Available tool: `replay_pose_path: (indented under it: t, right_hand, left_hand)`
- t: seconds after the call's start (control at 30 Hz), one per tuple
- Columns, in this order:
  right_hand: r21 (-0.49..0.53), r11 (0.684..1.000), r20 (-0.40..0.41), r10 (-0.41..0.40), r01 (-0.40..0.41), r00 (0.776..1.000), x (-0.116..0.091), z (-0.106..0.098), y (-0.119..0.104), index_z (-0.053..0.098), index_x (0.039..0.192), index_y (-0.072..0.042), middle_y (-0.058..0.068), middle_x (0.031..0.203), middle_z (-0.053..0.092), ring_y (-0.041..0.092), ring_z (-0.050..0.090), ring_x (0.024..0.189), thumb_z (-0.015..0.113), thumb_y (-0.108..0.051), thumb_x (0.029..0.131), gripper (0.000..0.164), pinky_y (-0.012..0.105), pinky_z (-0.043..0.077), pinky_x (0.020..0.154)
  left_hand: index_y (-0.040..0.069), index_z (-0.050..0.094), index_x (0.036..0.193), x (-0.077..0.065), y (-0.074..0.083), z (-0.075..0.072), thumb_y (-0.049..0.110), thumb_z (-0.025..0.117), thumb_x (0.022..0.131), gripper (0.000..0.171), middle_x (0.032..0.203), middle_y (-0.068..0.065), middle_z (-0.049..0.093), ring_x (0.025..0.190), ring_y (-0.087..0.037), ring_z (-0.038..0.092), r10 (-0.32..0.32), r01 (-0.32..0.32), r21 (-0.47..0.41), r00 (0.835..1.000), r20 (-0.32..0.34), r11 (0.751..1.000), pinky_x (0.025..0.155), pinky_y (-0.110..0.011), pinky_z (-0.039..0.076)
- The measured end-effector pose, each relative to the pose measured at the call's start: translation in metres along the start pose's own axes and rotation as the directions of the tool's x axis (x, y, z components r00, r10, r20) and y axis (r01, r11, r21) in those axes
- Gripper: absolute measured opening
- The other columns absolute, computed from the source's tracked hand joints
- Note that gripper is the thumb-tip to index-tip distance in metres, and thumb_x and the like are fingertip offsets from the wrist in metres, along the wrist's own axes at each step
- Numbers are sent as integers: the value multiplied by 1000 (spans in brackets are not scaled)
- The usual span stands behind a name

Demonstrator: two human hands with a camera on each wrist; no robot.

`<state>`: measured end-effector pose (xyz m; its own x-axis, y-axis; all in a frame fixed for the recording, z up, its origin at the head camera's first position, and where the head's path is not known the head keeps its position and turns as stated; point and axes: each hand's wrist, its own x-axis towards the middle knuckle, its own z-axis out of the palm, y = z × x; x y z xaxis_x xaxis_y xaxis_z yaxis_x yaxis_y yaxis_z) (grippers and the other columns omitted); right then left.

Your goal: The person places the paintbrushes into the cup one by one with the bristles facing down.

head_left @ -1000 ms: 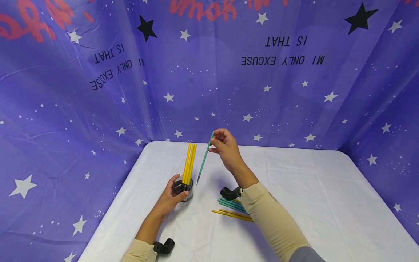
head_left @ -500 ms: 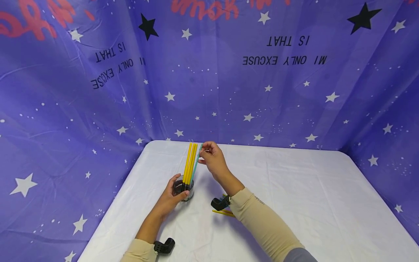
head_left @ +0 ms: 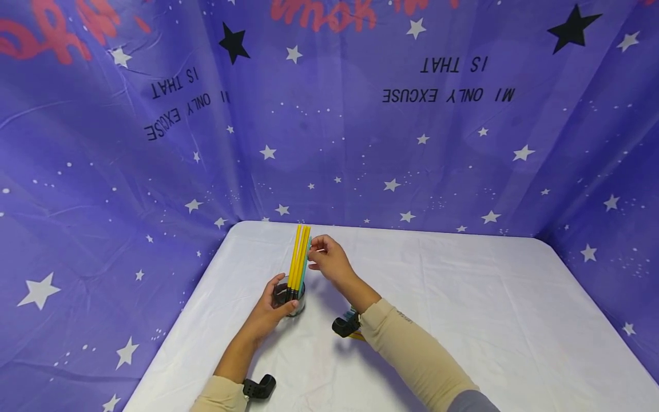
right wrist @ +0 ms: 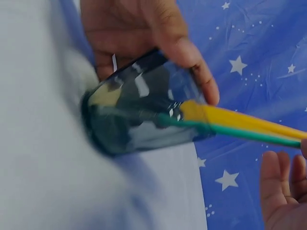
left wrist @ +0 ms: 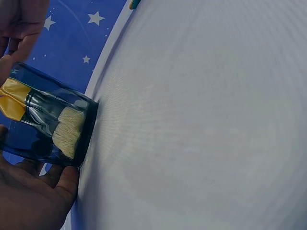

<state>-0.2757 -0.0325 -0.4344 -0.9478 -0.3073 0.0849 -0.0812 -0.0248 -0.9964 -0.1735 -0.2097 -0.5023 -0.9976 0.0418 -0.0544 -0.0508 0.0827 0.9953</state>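
My left hand [head_left: 268, 312] grips a clear drinking glass [right wrist: 144, 103] upright on the table, thumb and fingers around its side. Several yellow-handled paintbrushes [head_left: 296, 260] lean in it; their pale bristles [left wrist: 69, 133] reach the bottom, as the left wrist view shows. My right hand [head_left: 332, 261] pinches a thin green paintbrush [right wrist: 249, 136] near the top of its handle, with the other fingers loosely bent. That brush stands tip-down inside the glass, along the right side of the yellow handles.
More green paintbrushes [head_left: 350, 314] and yellow paintbrushes [head_left: 357, 336] lie on the white-covered table [head_left: 463, 320], largely hidden under my right wrist and its black camera [head_left: 346, 327]. A purple star-patterned curtain [head_left: 360, 143] rises behind the table and along both sides.
My right hand has brought the green paintbrush left, over the glass, then lowered it into the glass beside the yellow ones. My left hand has kept its hold in place.
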Motion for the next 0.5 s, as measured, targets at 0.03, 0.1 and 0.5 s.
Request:
replay_pose_path:
  t: [0.03, 0.1, 0.5]
  right_hand:
    - [-23, 1000, 18, -1, 1, 1000, -1, -2, 1, 56, 109, 2, 9, 96, 56, 17, 60, 82, 61, 1, 93, 16, 37, 57, 72]
    - [-84, 996, 60, 5, 0, 998, -3, -8, 5, 57, 109, 2, 9, 97, 58, 19, 61, 84, 61, -1, 94, 16, 36, 57, 73]
    - [-446, 895, 351, 140, 34, 926, -27, -74, 22, 60, 111, 5, 6, 91, 59, 35, 61, 80, 58, -3, 96, 18, 44, 54, 69]
  left_hand:
    - [15, 22, 156, 0, 0, 0, 14, 73, 91, 83, 151, -20, 37, 133, -35, 44, 1, -1, -1, 1000, -1, 1000, 102, -40, 40]
    - [14, 22, 156, 0, 0, 0, 13, 73, 91, 82, 151, -20, 37, 133, -35, 44, 3, -3, -5, 1000, -3, 1000, 102, -40, 40]
    - [17, 22, 156, -2, 2, -1, 14, 73, 91, 82, 152, -20, 36, 135, -37, 42, -5, 4, 10, 1000, 9, 1000, 103, -42, 39]
